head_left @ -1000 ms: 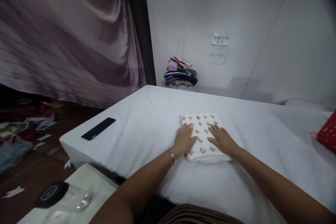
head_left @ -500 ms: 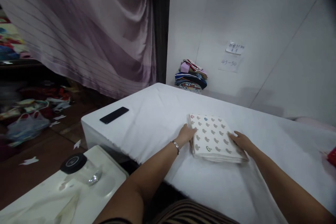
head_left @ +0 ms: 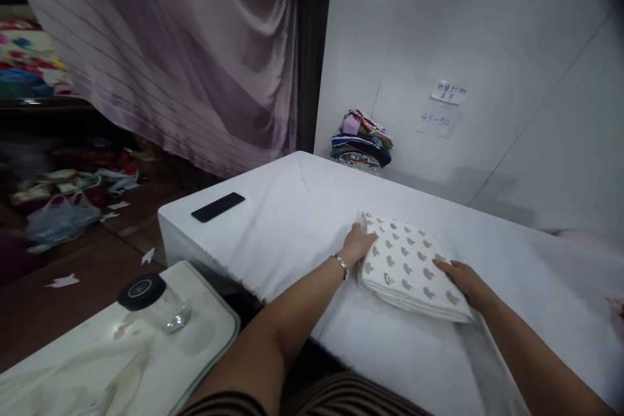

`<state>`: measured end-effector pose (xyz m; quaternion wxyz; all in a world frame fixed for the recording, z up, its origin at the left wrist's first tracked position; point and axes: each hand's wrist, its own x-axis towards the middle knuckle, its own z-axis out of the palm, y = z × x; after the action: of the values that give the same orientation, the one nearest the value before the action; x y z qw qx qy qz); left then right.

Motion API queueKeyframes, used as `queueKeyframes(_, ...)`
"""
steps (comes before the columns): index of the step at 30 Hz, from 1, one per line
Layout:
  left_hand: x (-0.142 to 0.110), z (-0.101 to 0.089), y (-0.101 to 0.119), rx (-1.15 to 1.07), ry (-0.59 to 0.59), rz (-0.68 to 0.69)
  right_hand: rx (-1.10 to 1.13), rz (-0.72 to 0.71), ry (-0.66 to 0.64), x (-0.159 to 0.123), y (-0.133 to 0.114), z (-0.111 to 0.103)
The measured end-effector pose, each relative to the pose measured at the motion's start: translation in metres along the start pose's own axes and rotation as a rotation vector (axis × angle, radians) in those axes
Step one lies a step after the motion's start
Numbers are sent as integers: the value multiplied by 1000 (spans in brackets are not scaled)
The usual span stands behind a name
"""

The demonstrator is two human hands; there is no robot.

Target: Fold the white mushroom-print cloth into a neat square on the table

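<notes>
A folded white cloth point(head_left: 409, 266) with a grey mouse-head print lies on the white-covered table point(head_left: 302, 208), in front of me. My left hand point(head_left: 358, 244) grips its left edge, thumb on top and fingers curled at the side; a thin bracelet sits on that wrist. My right hand point(head_left: 463, 276) holds the cloth's right edge, fingers wrapped over the fold. The hands sit on opposite sides of the stack. I cannot tell whether it is lifted off the table.
A black phone point(head_left: 218, 207) lies near the table's left corner. A pile of folded clothes point(head_left: 361, 140) sits against the wall under paper notes point(head_left: 448, 92). A glass jar with a black lid point(head_left: 146, 296) stands on a white surface at lower left. Bags litter the floor point(head_left: 58, 218) by the curtain point(head_left: 195, 65).
Both hands went from lying flat on top of the cloth to gripping its left and right edges. The view turned left, so the cloth sits further right.
</notes>
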<state>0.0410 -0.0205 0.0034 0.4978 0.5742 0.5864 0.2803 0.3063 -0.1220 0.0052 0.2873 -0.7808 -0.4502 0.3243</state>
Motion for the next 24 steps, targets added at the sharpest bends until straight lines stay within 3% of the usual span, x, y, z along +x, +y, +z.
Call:
queueKeyframes(3, 7, 4, 1, 25, -20, 8, 76, 134, -58, -13, 11, -1)
queueKeyframes(5, 9, 5, -1, 33, -35, 1, -40, 141, -50, -15, 15, -4)
queueKeyframes(8, 4, 1, -8, 17, -56, 9, -365, 61, 15, -11, 13, -7)
queueKeyframes(10, -3, -4, -13, -20, -92, 4, -522, -95, 126, -8, 5, -3)
queueKeyframes(13, -15, -11, -20, -27, -152, -8, -542, -436, 211, -4, -15, 17)
queueKeyframes(16, -25, -14, -23, 77, -170, 14, -485, -655, 129, 7, -44, 48)
queueKeyframes(20, -38, -13, -19, 228, -155, 93, -489, -730, 51, 36, -82, 86)
queueKeyframes(24, -49, -8, -15, 438, -131, 140, -611, -655, -36, 60, -95, 111)
